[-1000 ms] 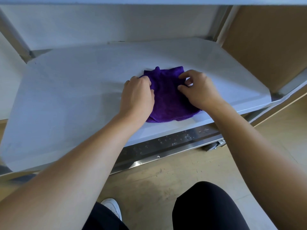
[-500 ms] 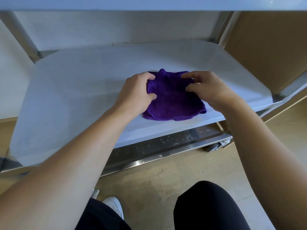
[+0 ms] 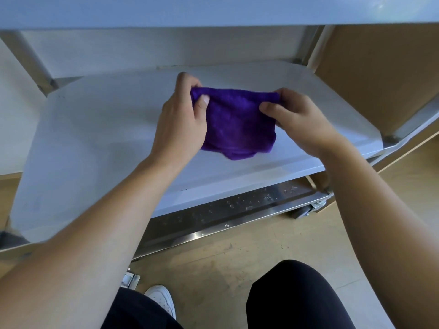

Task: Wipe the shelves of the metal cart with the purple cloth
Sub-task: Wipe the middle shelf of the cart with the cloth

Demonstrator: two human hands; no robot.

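Observation:
The purple cloth (image 3: 235,125) hangs folded above the middle shelf (image 3: 99,138) of the metal cart, lifted clear of its pale surface. My left hand (image 3: 180,119) pinches the cloth's upper left corner. Its upper right corner is pinched by my right hand (image 3: 299,117), so the top edge is stretched between the two hands. The cloth's lower edge dangles just above the shelf's front part.
The top shelf (image 3: 213,10) overhangs close above. The bottom shelf (image 3: 237,207) is bare steel with water drops. A caster wheel (image 3: 306,210) sits at the right, another bracket (image 3: 129,280) near my white shoe (image 3: 161,299). Brown panels (image 3: 380,74) stand to the right on wooden floor.
Both hands have gripped the cloth's top corners and raised it off the middle shelf; earlier it lay flat under my hands.

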